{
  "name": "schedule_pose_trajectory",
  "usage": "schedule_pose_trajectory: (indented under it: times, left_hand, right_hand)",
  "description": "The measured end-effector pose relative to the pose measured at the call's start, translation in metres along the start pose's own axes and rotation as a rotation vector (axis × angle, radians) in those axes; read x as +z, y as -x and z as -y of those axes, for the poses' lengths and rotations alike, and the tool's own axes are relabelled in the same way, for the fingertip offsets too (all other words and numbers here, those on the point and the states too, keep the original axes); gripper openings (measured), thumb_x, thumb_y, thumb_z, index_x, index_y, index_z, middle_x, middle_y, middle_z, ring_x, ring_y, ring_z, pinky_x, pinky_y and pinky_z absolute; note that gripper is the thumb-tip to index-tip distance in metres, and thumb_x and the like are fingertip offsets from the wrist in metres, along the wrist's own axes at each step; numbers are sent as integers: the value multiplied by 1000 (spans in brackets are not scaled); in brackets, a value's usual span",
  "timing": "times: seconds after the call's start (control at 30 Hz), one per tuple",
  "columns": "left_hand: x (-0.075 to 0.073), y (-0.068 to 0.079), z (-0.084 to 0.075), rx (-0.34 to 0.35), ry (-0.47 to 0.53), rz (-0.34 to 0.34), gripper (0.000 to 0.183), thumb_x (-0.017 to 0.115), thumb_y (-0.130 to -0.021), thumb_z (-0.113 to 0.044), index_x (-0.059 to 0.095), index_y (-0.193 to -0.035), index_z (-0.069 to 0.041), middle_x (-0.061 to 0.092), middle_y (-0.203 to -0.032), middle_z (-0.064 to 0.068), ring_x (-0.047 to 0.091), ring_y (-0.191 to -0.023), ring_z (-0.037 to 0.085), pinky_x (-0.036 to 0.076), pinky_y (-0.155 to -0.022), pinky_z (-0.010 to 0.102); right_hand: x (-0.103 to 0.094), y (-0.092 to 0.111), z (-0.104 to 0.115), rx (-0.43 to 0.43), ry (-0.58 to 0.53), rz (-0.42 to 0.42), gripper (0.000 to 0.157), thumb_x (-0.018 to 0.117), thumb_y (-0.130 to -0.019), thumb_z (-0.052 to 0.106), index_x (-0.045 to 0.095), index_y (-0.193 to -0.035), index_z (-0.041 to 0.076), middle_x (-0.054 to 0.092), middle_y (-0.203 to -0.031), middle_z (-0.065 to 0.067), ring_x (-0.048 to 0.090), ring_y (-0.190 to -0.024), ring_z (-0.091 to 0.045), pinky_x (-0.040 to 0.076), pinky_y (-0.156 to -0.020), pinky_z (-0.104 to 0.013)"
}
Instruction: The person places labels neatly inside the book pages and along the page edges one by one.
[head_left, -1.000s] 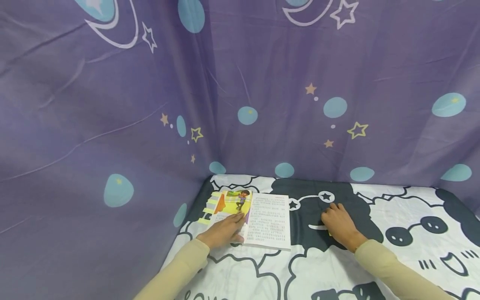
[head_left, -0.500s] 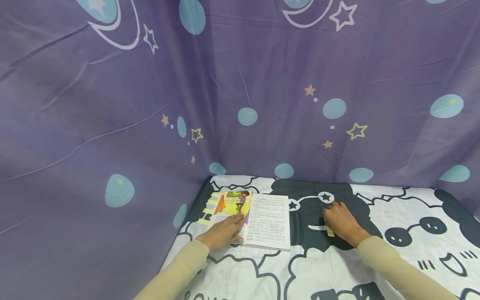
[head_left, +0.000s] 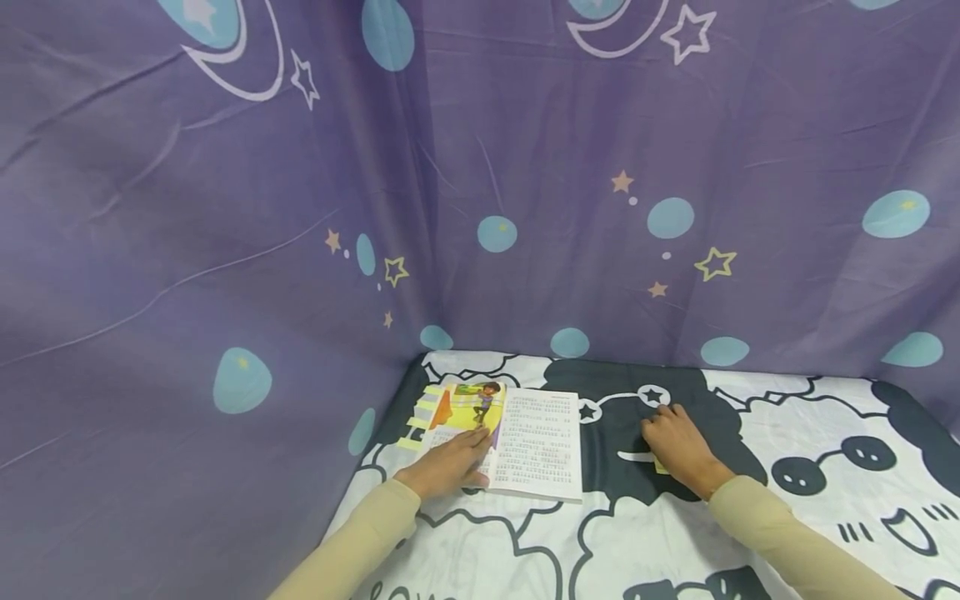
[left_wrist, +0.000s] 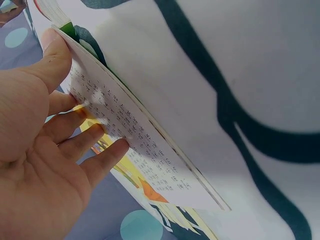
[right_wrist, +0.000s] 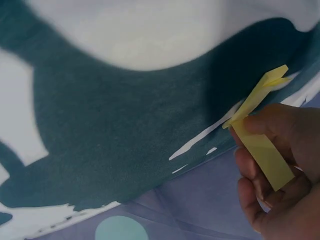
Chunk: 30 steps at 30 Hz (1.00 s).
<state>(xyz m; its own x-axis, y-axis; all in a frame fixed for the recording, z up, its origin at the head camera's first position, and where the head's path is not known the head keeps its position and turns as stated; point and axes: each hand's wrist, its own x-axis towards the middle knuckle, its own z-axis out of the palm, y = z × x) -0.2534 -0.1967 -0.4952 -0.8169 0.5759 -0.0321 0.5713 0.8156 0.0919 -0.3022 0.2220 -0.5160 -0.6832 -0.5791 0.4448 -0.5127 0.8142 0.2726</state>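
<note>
An open book lies on the bedspread, a colour picture on its left page and print on the right. My left hand rests on the left page; in the left wrist view its fingers spread over the print and the thumb touches the page's edge. Pale yellow sticky tabs stick out from the book's left side. To the right of the book, my right hand pinches a yellow sticky note strip between thumb and fingers. A second folded yellow strip meets its end, over the dark cloth.
The black and white cartoon bedspread lies under everything. A purple curtain with stars and moons hangs behind it, and another stretch of it hangs along the left side.
The left hand stays on the book. The right hand shifts only slightly; more of the yellow strip shows beneath it than one second ago, though less than half a second ago.
</note>
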Motion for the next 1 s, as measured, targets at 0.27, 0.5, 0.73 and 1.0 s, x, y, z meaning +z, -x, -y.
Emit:
schedule_pose_trajectory:
  times: [0.27,0.5,0.73,1.0]
  left_hand:
    - [0,1,1,3,-4,-1,83,69,-92,-45,41,-156,0,35,-163,19,34,-150,35,34,-121,45]
    - [0,1,2,13,19,-10,82,71,-92,-42,42,-155,2,36,-162,21,35,-149,37,34,-120,47]
    - [-1,1,1,3,9,-4,82,70,-92,-44,41,-155,1,35,-162,19,34,-150,35,32,-121,45]
    - [-3,2,-1,13,16,-6,83,71,-92,-42,40,-155,1,35,-162,20,34,-150,36,34,-120,46]
  right_hand:
    - [-1,-3,-12,66,-116,-5,19,79,-72,-3,62,-72,4,61,-62,-7,59,-67,-31,46,-61,-49]
    - [-6,-1,-15,110,-207,31,22,80,-77,-2,62,-70,11,59,-61,4,57,-63,-24,45,-57,-45]
    - [-9,1,-15,122,-219,62,20,78,-80,-1,64,-72,12,61,-63,4,57,-66,-23,44,-59,-43]
    - [-10,0,-21,132,-270,69,16,78,-78,-4,69,-75,8,63,-67,2,60,-65,-21,51,-62,-47]
